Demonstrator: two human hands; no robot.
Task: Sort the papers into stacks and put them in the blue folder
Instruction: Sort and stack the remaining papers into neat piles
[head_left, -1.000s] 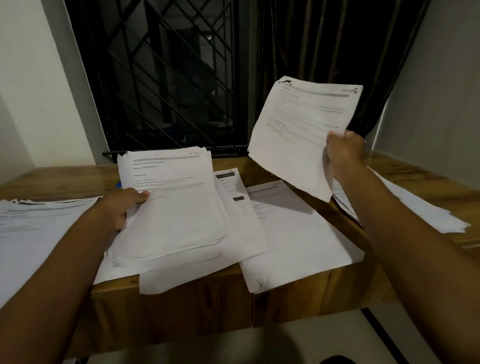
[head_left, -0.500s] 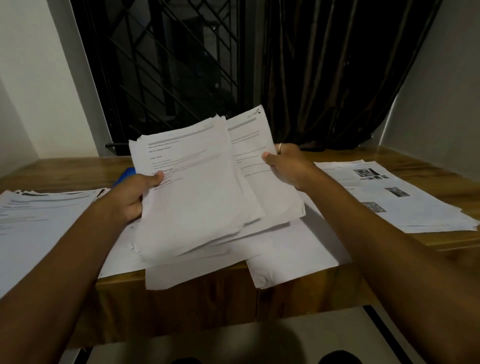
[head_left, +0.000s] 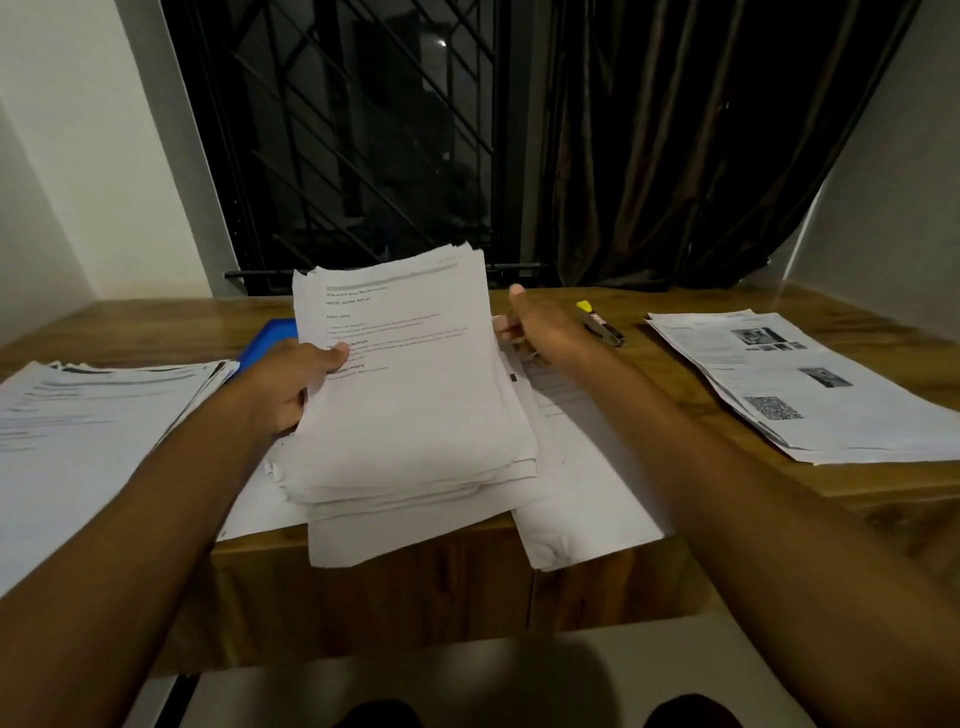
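While the left hand (head_left: 291, 382) grips the thick stack of papers (head_left: 410, 395) at its left edge, thumb pressed on the printed top sheet and fingers curled beneath, the stack sits tilted in the middle of the frame, its far end raised and its near end resting on the loose sheets (head_left: 582, 467) spread below it. The right hand (head_left: 540, 327) reaches in just right of the stack with its fingers straight and thumb lifted, holding nothing; whether its fingertips touch the stack's right edge cannot be told. The blue folder (head_left: 267, 340) lies on the wooden table (head_left: 675, 312) left of centre, only a corner showing behind the left hand and the stack. A second pile of papers (head_left: 98, 415) fills the left of the frame, touching the folder's corner. At the right of the frame lies a third pile (head_left: 795, 384), its top sheet printed with small pictures and a square code. Between that pile and the right hand rests a small dark tool with a yellow tip (head_left: 600, 327). A barred window (head_left: 363, 145) and a dark curtain (head_left: 675, 130) fill the upper part of the frame.
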